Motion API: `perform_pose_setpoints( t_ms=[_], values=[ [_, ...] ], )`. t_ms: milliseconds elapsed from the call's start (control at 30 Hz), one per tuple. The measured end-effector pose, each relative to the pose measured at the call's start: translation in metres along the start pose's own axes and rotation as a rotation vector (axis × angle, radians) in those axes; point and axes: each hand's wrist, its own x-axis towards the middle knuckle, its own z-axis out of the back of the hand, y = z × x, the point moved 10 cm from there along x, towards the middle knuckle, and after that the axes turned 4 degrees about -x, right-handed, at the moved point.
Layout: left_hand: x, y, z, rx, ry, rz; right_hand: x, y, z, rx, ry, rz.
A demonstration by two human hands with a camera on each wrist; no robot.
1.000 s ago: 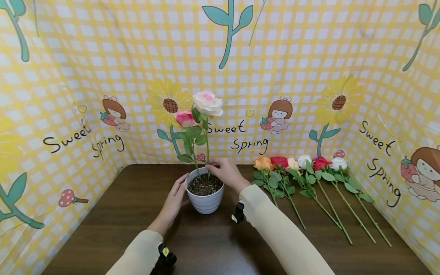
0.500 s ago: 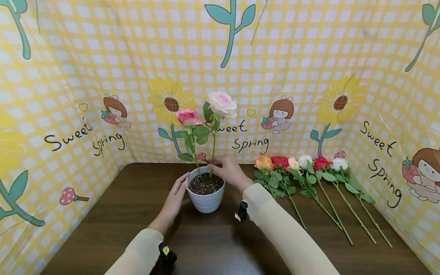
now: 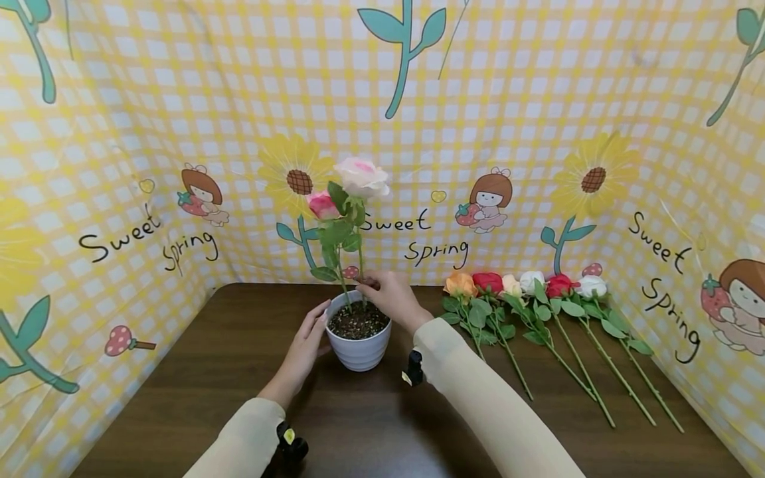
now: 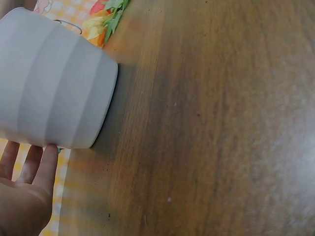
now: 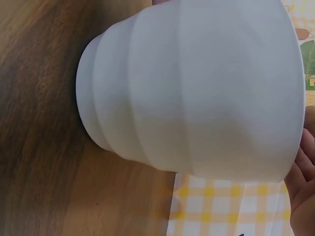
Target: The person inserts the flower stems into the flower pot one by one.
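Note:
A white ribbed flowerpot (image 3: 360,352) filled with dark soil (image 3: 357,324) stands upright on the table. Two roses rise from the soil: a pale pink one (image 3: 362,178) and a shorter deep pink one (image 3: 323,205). My right hand (image 3: 394,299) pinches the stem of the pale pink rose just above the rim. Against the pot's left side rests my left hand (image 3: 303,345). In the left wrist view its straight fingers (image 4: 47,169) touch the pot's wall. The pot (image 5: 197,93) hides most of my right hand in the right wrist view.
Several cut roses lie on the brown table (image 3: 197,392) to the right, among them an orange rose (image 3: 460,285), a red rose (image 3: 560,285) and a white rose (image 3: 592,286). A yellow checked cloth (image 3: 514,86) hangs behind and at both sides.
The pale pink bloom swung right, then came back left toward the deep pink one, my right hand moving along with its stem. My left hand has stayed on the pot.

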Motion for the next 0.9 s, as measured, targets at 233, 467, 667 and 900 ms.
perform_pose_setpoints(
  t_ms=[233,467,667,900],
  values=[
    [-0.0012,-0.0023,-0.0001,0.000,0.002,0.009,0.0024,-0.0024,-0.0076,-0.010,0.060,-0.050],
    [0.0001,0.0027,0.0022,0.021,-0.004,0.001,-0.0007,-0.0039,-0.0078,0.043,0.072,-0.077],
    [0.0010,0.0044,0.0019,0.018,-0.009,0.002,-0.0036,-0.0069,-0.0044,0.061,0.043,-0.068],
    [0.0011,0.0033,0.0014,0.009,-0.013,-0.001,-0.0050,-0.0090,0.0001,0.038,0.060,-0.064]
  ],
)
